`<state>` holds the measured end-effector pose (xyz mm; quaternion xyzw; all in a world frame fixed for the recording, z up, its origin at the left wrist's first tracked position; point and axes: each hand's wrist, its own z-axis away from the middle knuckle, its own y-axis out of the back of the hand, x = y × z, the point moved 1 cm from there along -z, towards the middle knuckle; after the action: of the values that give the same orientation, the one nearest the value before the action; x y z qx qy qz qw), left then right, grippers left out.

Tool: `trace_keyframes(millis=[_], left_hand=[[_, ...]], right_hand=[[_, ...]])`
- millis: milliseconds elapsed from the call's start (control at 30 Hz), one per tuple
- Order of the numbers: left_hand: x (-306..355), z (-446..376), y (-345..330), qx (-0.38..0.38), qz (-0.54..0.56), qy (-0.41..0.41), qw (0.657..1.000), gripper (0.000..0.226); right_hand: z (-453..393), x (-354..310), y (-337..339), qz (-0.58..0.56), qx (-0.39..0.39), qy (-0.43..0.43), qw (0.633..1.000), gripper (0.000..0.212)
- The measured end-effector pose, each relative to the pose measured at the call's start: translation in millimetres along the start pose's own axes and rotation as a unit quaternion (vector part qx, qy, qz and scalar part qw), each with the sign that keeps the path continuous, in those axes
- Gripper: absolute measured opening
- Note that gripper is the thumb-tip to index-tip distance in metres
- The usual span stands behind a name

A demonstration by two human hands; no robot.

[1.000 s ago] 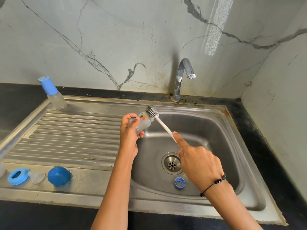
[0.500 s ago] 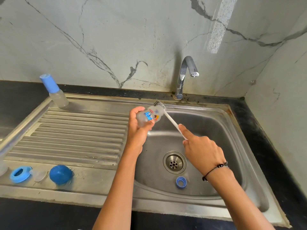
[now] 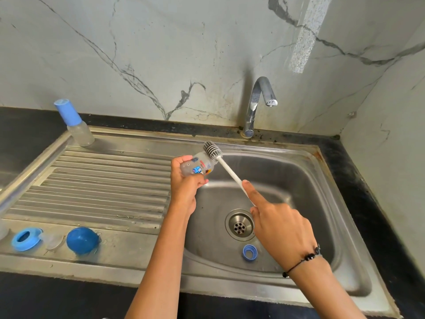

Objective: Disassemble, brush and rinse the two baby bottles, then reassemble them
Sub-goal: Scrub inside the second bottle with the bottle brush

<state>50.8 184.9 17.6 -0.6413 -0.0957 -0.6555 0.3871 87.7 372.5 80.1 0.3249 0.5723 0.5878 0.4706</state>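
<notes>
My left hand (image 3: 185, 185) grips a small clear baby bottle (image 3: 198, 166) with printed pictures, held on its side above the sink's left rim, its mouth toward the right. My right hand (image 3: 279, 226) holds a white-handled bottle brush (image 3: 212, 151) with the index finger laid along the handle; the grey bristle head sits outside the bottle, at its mouth. A second bottle with a blue cap (image 3: 74, 124) stands upright at the drainboard's far left corner. A blue ring (image 3: 250, 252) lies in the basin near the drain.
On the drainboard's front left lie a blue collar ring (image 3: 24, 238), a clear teat (image 3: 53, 240) and a blue dome cap (image 3: 82, 240). The steel sink (image 3: 299, 180) has a drain (image 3: 239, 224) in its middle. The tap (image 3: 259, 104) stands behind, no water running.
My left hand turned the bottle so its pictures face up. The brush head pushed into the bottle's mouth half a second ago and now sits outside it.
</notes>
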Motion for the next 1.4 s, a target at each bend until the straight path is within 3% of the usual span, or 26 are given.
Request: trace_keyframes(millis=[367,567,833,967,1067,1167,1300,1400], left_hand=[[-6.1,2.9,7.4,-0.022,-0.119,-0.037,0.992,0.052],[-9.7,-3.3,10.4,0.034,-0.112,-0.060,0.991,0.053],[-11.0,2.7,-1.4,-0.019,-0.131,-0.109,0.985,0.049],[-7.9,6.3,0.1,-0.018,-0.078,-0.062,0.995,0.050],[-1.3,7.3,-0.6,-0.022,0.012,-0.018,1.000,0.026],[0.0,3.9,-0.5,0.017,0.028,0.003,0.999,0.008],[-2.1,-4.5,5.7,0.051,0.086,0.038,0.994,0.016],[-0.7,-5.5,9.3,0.030,0.134,0.076,0.988,0.006]], right_hand=[[-18.1,-0.5,5.3,0.012,-0.025,0.006,1.000,0.056],[-1.6,-2.0,1.1,0.010,-0.016,0.026,0.999,0.055],[-22.4,-0.8,8.0,-0.011,-0.023,0.015,1.000,0.053],[-23.2,-3.6,6.6,-0.020,-0.006,0.019,1.000,0.054],[-23.6,-3.8,7.2,-0.016,0.002,0.022,1.000,0.053],[-23.2,-3.2,7.8,-0.010,0.007,0.028,1.000,0.053],[-20.4,-0.4,9.4,-0.007,0.019,0.041,0.999,0.053],[-17.5,2.4,7.6,-0.010,0.018,0.046,0.999,0.052]])
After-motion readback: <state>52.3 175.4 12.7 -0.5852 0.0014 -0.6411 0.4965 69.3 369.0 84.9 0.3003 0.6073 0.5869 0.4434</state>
